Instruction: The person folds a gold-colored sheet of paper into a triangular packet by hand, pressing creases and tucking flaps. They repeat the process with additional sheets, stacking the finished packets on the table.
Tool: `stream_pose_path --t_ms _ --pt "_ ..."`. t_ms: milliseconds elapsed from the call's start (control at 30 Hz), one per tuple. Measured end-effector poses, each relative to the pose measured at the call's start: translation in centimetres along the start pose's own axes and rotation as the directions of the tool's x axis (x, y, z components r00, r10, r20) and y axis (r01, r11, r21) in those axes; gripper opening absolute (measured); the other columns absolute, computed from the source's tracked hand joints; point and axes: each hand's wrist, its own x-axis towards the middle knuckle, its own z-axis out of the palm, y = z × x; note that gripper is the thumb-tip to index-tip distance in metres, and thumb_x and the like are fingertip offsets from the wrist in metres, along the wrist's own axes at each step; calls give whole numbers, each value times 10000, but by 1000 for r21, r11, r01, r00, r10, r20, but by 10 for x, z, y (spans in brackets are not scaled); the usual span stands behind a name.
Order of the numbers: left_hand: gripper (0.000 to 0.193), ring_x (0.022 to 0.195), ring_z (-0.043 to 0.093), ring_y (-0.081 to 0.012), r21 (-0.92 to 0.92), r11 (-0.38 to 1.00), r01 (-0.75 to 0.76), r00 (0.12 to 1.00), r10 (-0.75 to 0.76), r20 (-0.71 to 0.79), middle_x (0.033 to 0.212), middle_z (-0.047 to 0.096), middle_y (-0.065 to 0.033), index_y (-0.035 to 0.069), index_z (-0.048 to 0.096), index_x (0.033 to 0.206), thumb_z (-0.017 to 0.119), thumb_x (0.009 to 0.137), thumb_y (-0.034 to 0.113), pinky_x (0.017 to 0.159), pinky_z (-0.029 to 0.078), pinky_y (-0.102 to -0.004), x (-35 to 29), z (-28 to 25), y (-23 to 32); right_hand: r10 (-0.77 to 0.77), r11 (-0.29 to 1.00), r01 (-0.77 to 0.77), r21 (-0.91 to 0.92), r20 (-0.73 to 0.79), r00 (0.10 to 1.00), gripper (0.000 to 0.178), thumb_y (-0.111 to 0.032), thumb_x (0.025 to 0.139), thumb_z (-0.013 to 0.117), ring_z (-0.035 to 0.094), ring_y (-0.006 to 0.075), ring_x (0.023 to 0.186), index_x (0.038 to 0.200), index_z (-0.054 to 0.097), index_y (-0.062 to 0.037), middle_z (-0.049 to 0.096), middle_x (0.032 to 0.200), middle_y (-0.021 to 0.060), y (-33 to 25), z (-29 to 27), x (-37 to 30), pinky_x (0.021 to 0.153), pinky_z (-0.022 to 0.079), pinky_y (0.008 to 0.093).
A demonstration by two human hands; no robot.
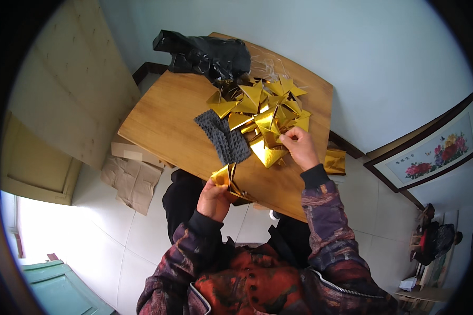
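A heap of shiny gold folded paper pieces (252,97), many with pointed corners, lies on the right half of the wooden table (168,115). At the table's near edge my left hand (214,199) is closed on some folded gold paper (222,176), whose layers fan out to the right. My right hand (300,148) reaches to the near right side of the heap, thumb and fingers pinching the edge of a gold paper piece (268,126). A dark grey knitted, ribbed cloth (223,137) lies between my hands and the heap.
A crumpled black plastic bag (207,55) sits at the table's far edge, with clear plastic strands (268,67) beside it. Flattened brown cardboard (134,181) lies on the floor at left. A gold packet (335,161) stands right of the table, and a framed flower picture (431,149) leans by the wall.
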Motion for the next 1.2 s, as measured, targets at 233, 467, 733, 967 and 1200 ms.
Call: stream_pose_path --t_ms 233,467,733,967,1200 --pt "504 1178 536 -252 -107 994 13 1000 -12 10 1253 585 -86 1 487 1290 590 797 27 1069 370 -420 25 22 5 -115 988 97 123 143 983 185 -108 874 684 469 36 640 778 546 -31 549 705 -34 -39 8 -55 581 409 215" --pt "505 1172 538 -264 -138 990 36 997 -26 72 1264 581 -97 0 479 1302 559 804 31 1076 361 -441 20 20 -1 3 975 -73 210 316 949 175 -114 874 687 466 31 637 797 548 -42 540 704 -44 -37 28 -93 579 408 214" --pt "545 1192 533 -273 -82 989 120 988 -111 108 1287 575 -101 23 467 1338 566 803 35 1049 397 -474 9 11 -4 -18 998 3 63 241 970 197 -164 846 708 537 156 683 812 575 -22 569 722 55 -27 26 -91 639 447 296" --pt "539 1194 531 -264 -116 992 51 998 -46 50 1286 577 -98 5 472 1328 549 795 7 1055 395 -456 14 2 -4 -53 595 84 -799 65 996 299 -236 740 771 530 333 987 896 592 -53 608 924 115 -14 25 -57 829 424 457" --pt "516 1145 550 -250 -101 993 58 998 -57 6 1230 596 -97 -10 486 1295 533 781 -18 1050 399 -430 18 2 -7 -49 754 72 -652 54 997 236 -167 743 759 582 311 853 807 563 -52 620 835 104 -18 20 -64 729 451 428"
